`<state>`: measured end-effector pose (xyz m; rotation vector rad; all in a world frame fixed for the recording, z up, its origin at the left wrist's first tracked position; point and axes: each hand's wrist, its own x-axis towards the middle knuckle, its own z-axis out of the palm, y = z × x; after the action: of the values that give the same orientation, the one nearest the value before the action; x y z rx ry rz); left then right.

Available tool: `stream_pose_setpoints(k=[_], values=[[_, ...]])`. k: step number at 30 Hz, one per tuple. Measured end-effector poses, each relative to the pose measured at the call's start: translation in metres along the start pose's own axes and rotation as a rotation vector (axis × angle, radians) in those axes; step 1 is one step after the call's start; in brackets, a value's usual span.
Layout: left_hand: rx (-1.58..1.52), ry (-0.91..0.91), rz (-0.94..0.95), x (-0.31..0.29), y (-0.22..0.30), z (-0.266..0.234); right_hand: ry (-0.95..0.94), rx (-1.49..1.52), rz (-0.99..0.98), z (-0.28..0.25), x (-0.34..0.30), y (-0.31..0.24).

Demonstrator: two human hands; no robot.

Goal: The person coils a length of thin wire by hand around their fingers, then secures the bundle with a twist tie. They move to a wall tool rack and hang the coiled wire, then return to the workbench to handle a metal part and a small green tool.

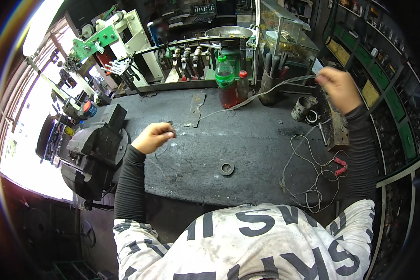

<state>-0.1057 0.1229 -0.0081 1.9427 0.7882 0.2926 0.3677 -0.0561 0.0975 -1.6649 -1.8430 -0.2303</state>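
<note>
Dark workbench (252, 144), clock read from mid-view. Vise (91, 144) at 9 o'clock, two bottles (226, 86) at 12. Right hand (339, 89), 2 o'clock: raised, pinching one end of a thin pale strip (284, 83), which runs across to a flat metal plate (198, 105) toward 11. Left hand (153, 138), 9 o'clock: thumb and fingertips pressed together; cannot tell whether anything is pinched. Dark ring (230, 173) at 5.

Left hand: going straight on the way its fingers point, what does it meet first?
Likely the translucent strip's pale end, by the lower end of the flat metal plate. The left hand's height above the workbench is unclear, so it may pass over both.
</note>
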Motion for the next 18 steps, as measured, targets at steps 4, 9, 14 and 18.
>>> stream_pose_setpoints(k=[4, 9, 14, 18], values=[[0.009, 0.165, -0.014, -0.013, -0.004, -0.035, 0.327, 0.075, 0.137, -0.069, -0.028, 0.087], [0.199, 0.273, 0.085, -0.017, -0.010, -0.062, 0.192, 0.096, 0.388, -0.093, -0.108, 0.200], [0.440, 0.137, 0.218, -0.007, 0.036, -0.049, -0.435, 0.008, 0.224, -0.004, -0.114, 0.110], [0.415, 0.030, 0.203, 0.012, 0.072, -0.009, -0.325, 0.620, 0.187, 0.056, -0.046, -0.019]])
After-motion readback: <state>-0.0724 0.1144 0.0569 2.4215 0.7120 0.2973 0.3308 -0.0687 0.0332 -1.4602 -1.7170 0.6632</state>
